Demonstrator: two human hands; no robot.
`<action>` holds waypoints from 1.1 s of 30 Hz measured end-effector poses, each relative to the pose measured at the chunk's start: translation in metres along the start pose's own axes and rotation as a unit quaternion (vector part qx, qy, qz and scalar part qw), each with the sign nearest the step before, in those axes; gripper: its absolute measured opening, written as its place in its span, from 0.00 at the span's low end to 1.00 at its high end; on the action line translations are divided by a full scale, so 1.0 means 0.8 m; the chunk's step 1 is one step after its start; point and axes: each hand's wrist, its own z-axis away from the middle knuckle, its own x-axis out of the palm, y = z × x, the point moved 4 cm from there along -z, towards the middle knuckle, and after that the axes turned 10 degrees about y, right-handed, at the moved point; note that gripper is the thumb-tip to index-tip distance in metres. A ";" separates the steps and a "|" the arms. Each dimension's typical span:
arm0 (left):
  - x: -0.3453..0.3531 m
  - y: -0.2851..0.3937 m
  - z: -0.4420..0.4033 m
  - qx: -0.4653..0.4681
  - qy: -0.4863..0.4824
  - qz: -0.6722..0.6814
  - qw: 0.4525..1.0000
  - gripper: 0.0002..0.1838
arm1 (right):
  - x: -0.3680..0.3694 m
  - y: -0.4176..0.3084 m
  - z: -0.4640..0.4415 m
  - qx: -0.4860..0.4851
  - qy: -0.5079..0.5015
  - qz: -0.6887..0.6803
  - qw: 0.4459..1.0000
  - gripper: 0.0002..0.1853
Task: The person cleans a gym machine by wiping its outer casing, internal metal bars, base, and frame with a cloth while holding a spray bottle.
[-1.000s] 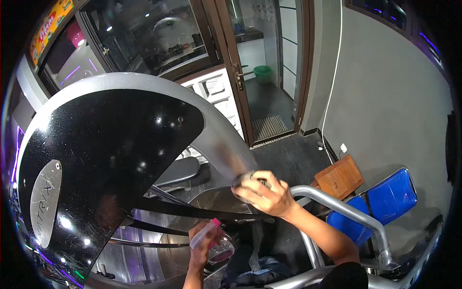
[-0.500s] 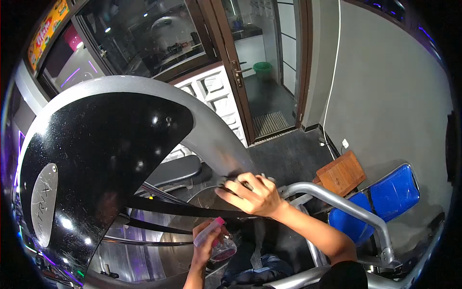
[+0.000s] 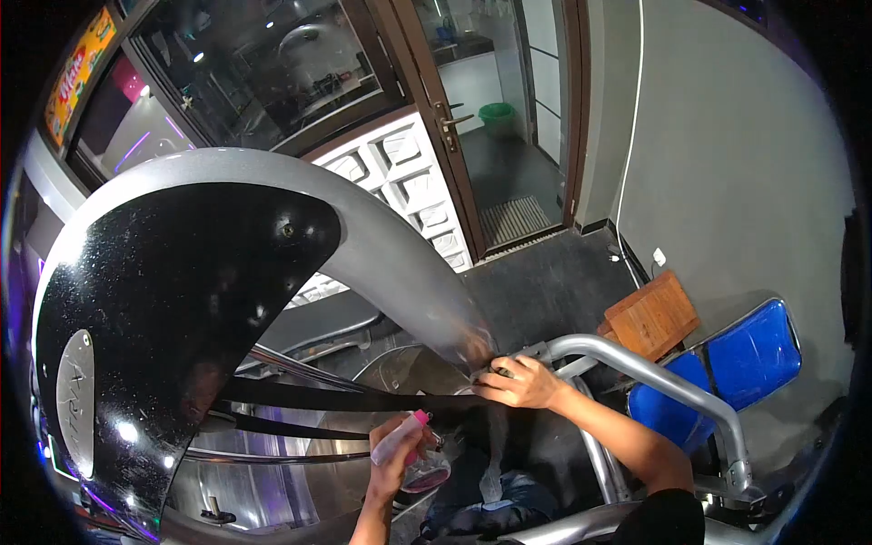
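Note:
My left hand [image 3: 392, 459] is closed around a clear spray bottle [image 3: 427, 474] with a pink and white spray head, held low in front of me. Pinkish liquid shows in its bottom. My right hand [image 3: 520, 381] presses down at the lower end of the machine's thick silver curved frame [image 3: 400, 259], where a silver side tube joins. Its fingers are curled over a small dark cloth [image 3: 499, 370], mostly hidden beneath them. The large black glossy panel [image 3: 182, 272] with a silver name plate fills the arch to the left. Black straps [image 3: 309, 394] run below it towards my right hand.
Bent silver handrails [image 3: 663, 377] rise on my right. Behind them stand a blue folding chair [image 3: 749, 350] and a wooden stool [image 3: 652, 313] by the grey wall. A brown-framed glass door [image 3: 454, 136] is ahead, with a green bin [image 3: 497, 116] beyond it.
My right hand has slid down and to the right along the silver frame, to near the side tube's joint. My left hand keeps the spray bottle almost in place. The view has shifted slightly.

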 end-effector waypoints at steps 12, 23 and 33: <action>0.014 0.005 -0.006 -0.068 0.001 -0.048 0.997 0.18 | -0.037 0.043 -0.080 0.217 0.210 -0.156 0.940 0.22; 0.024 -0.008 -0.017 -0.063 -0.009 -0.042 0.997 0.18 | 0.069 0.051 0.077 0.610 0.157 -0.397 0.668 0.15; 0.031 -0.022 -0.024 -0.056 -0.034 -0.087 0.994 0.17 | -0.017 0.081 -0.063 0.481 0.159 -0.426 0.750 0.15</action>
